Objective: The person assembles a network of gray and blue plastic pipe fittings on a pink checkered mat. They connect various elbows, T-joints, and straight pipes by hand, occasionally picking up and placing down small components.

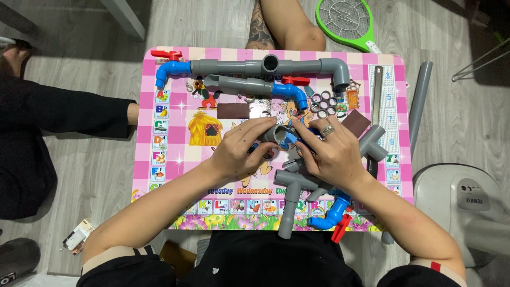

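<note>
Left hand (239, 149) and right hand (332, 154) are close together over the middle of the pink child's table (170, 212), both working the same small piece. Left fingers are curled around a short grey pipe elbow (276, 133), thumb underneath, grip closed on it. Right hand, ring on one finger, has its fingertips on the blue fitting (289, 139) that meets the elbow; the palm rests over a pile of grey tee pieces (295, 183). Whether the right fingers actually pinch the blue fitting or just press it can't be told.

Just below the right wrist lies a blue valve with a red handle (334, 215), near the table's front edge. To the right of the right hand sits another grey tee (372, 143) and a brown block (356, 123). Past the hands, at the far side of the table, is a long grey pipe assembly (255, 67) with a blue elbow and red handle at its left end, and a shorter grey pipe with a blue valve (255, 86) just in front of it. A steel ruler (377, 95) lies along the right edge. A loose grey pipe (419, 101) leans off the table's right side. A green racket swatter (345, 21) lies on the floor beyond. Another person's dark sleeve (64, 114) reaches in from the left.
</note>
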